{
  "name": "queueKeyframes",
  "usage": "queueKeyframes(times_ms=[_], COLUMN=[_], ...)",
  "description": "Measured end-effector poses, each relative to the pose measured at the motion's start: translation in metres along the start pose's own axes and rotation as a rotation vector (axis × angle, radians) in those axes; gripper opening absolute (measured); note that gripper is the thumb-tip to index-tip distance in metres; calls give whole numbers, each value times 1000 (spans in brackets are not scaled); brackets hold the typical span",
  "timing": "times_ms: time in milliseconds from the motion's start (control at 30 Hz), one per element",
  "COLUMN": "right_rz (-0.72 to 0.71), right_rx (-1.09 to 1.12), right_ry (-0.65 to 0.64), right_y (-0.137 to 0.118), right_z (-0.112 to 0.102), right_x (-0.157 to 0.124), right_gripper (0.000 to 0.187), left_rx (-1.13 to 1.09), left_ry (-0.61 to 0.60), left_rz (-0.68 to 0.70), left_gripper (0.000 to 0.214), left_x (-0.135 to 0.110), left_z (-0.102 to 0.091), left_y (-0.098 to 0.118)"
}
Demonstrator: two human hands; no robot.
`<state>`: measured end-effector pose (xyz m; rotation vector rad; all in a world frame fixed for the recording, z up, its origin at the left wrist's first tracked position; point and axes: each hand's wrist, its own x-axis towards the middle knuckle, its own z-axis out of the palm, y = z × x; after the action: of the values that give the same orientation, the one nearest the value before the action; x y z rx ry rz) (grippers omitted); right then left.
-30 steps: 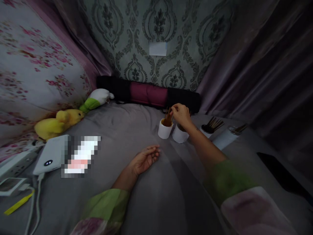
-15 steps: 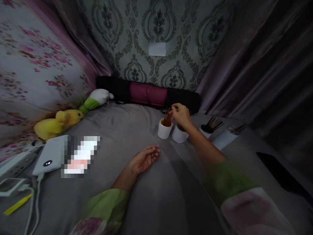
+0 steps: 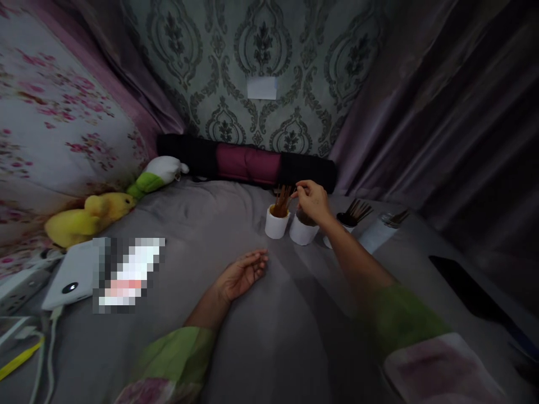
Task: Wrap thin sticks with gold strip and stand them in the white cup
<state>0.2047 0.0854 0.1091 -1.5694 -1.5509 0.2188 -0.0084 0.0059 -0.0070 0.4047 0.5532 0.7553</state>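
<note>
My right hand (image 3: pixel 312 201) is pinched just right of the brown sticks (image 3: pixel 281 201) that stand in a white cup (image 3: pixel 277 226) with a yellow inside. Whatever is between its fingertips is too thin and dark to make out. Below that hand is a second white cup (image 3: pixel 303 233), its opening partly covered by the fingers. My left hand (image 3: pixel 243 275) lies palm up on the grey sheet (image 3: pixel 269 336), fingers loosely curled and nothing in them. Behind my right forearm is a dark-mouthed cup (image 3: pixel 346 220) with more sticks (image 3: pixel 360 212).
A pale jar (image 3: pixel 379 233) with sticks leans at the right, near a dark flat object (image 3: pixel 458 286). Along the wall lies a black and maroon roll (image 3: pixel 248 164). Plush toys (image 3: pixel 90 216), a white power bank (image 3: pixel 76 275) with a cable and a blurred-out screen (image 3: pixel 130 275) lie left.
My right hand has drawn slightly right, away from the sticks in the yellow-lined cup. My left hand stays on the sheet. The whole view has shifted a little.
</note>
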Motion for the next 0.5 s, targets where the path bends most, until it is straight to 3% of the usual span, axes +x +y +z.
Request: queueKeyframes(times_ms=[500], right_rz=[90], right_rx=[135], right_ry=[-63], right_y=[26], right_z=[-36], right_x=[-44], right_gripper=[24], left_rx=[62], left_ry=[86], left_rz=[10], left_gripper=[22], left_x=[-5], left_z=[8], left_y=[1])
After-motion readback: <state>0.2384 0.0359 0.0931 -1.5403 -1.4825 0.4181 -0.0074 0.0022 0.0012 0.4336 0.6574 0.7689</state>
